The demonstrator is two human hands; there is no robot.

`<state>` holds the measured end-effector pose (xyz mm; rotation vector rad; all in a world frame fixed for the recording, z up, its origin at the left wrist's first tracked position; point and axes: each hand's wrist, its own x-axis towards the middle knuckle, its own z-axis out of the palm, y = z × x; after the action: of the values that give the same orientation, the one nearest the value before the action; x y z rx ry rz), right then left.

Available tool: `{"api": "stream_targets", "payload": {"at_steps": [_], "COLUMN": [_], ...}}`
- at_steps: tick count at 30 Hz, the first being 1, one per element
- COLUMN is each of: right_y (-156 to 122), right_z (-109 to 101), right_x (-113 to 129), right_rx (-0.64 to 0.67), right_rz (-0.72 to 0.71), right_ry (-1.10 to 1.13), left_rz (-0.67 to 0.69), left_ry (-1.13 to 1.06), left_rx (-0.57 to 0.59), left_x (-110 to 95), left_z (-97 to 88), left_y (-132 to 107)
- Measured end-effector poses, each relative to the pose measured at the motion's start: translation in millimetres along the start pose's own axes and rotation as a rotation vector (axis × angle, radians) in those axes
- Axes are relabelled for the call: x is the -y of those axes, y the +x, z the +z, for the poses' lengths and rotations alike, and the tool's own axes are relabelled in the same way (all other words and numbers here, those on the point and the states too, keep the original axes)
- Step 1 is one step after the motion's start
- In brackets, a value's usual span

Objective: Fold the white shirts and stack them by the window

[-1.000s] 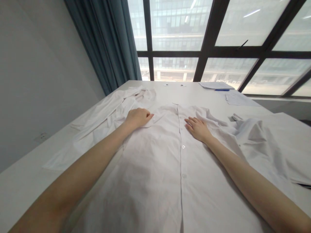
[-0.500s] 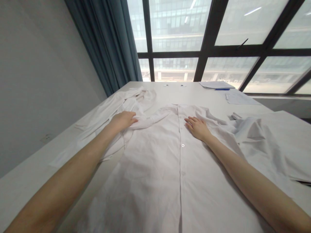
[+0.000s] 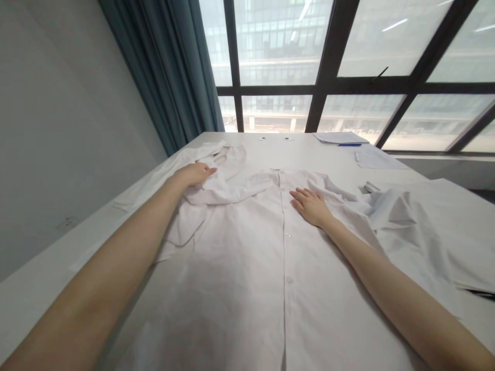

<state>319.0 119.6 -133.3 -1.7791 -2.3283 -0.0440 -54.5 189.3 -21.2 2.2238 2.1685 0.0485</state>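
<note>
Head view: white shirt [image 3: 240, 278] lies front up and buttoned on the desk [image 3: 42, 278], collar end away from the person, hem end near the bottom edge of the frame. Right hand [image 3: 309, 206] is open, palm down, fingers together, just beside the button strip [image 3: 285, 242]; judged to weigh the front panel flat so it does not slide. Left hand [image 3: 192, 174] is out at arm's length, open with fingers stretched forward, on the crumpled sleeve [image 3: 216, 193], which lies folded across the shoulder area, probably where the reach left it. More white cloth [image 3: 421, 226] is bunched at the right. Papers [image 3: 340, 137] and a blue pen [image 3: 349, 145] sit at the far desk edge, well apart from the shirt, below the window [image 3: 348, 46]; curtain [image 3: 170, 77] at left. No brand, label or legible writing on anything; the sheets are too small to read.
</note>
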Motion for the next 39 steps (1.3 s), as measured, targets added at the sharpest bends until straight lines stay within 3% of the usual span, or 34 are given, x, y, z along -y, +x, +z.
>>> {"api": "stream_targets", "payload": {"at_steps": [6,8,11,14,18,22,29,32,35,37,39], "right_y": [1.6,1.7,1.3,0.6,0.0,-0.1,0.6,0.9,1.3,2.1,3.6], "right_z": [1.6,1.8,1.5,0.7,0.1,0.2,0.6,1.6,2.7,2.8,2.1], "right_x": [-0.6,-0.6,-0.3,-0.1,0.1,-0.2,0.3,2.3,3.6,3.0,0.8], "right_rx": [0.0,-0.005,-0.006,-0.006,-0.008,-0.006,0.009,0.028,0.049,0.06,0.071], "right_rz": [0.009,0.01,0.009,0.006,0.008,0.002,-0.002,-0.009,-0.006,0.001,0.008], "right_ry": [0.009,0.009,0.007,0.007,0.006,0.001,-0.017,-0.025,-0.02,-0.007,0.015], "left_rz": [0.302,0.32,0.263,0.131,-0.015,-0.182,-0.214,-0.193,-0.088,0.121,0.307], "left_ry": [-0.082,-0.003,0.012,-0.126,-0.239,-0.225,-0.064,0.027,0.089,0.112,0.071], "left_rx": [-0.155,-0.152,-0.135,-0.167,-0.243,-0.32,-0.292,-0.325,-0.429,-0.455,-0.341], "left_x": [23.7,33.3,46.8,54.1,52.8,49.3,49.0,29.9,-15.3,-57.0,-99.0], "left_z": [24.6,34.1,38.0,26.7,5.9,-2.4,-2.5,-3.0,0.8,10.5,28.4], "left_y": [-47.3,-62.7,-76.2,-81.5,-82.9,-75.3,-55.8,-52.3,-50.7,-51.7,-54.7]}}
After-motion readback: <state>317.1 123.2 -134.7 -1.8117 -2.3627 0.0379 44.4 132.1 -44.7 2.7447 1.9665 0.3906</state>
